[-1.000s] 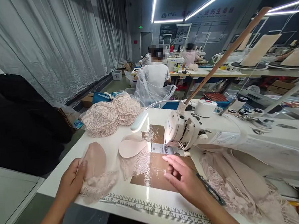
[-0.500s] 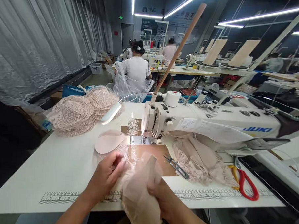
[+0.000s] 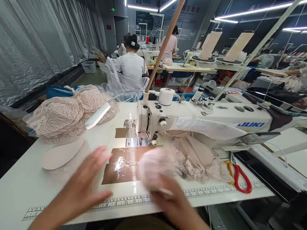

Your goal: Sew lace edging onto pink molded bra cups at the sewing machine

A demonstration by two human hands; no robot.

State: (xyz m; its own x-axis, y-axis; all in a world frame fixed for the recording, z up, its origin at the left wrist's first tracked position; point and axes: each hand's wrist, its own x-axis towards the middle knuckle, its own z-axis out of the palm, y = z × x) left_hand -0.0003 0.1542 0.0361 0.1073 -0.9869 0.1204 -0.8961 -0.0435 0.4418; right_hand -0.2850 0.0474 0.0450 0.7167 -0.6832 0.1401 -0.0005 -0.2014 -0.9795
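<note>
My left hand [image 3: 81, 182] is over the table's left half, fingers spread and thumb apart, with nothing in it. Close beyond it lies a beige bra cup [image 3: 62, 156] with sheer fabric around it. My right hand [image 3: 169, 195] grips another beige bra cup [image 3: 158, 165], smeared by motion, in front of the sewing machine [image 3: 158, 118]. To the right of that hand, a heap of beige lace bra pieces [image 3: 196, 153] rests under the machine's arm. The thread snips seen earlier beside this heap are hidden now.
Stacked lace cups [image 3: 59, 115] fill the table's back left, beneath a bendy lamp [image 3: 97, 115]. Red-and-yellow-handled scissors [image 3: 241, 179] lie at the right. A printed ruler [image 3: 116, 203] runs along the front edge. Two people [image 3: 132, 65] are at machines farther back.
The cup in my right hand has moved up and right, toward the lace heap. My left hand has opened and shifted left. The cup on the table now lies farther left. The view has shifted right.
</note>
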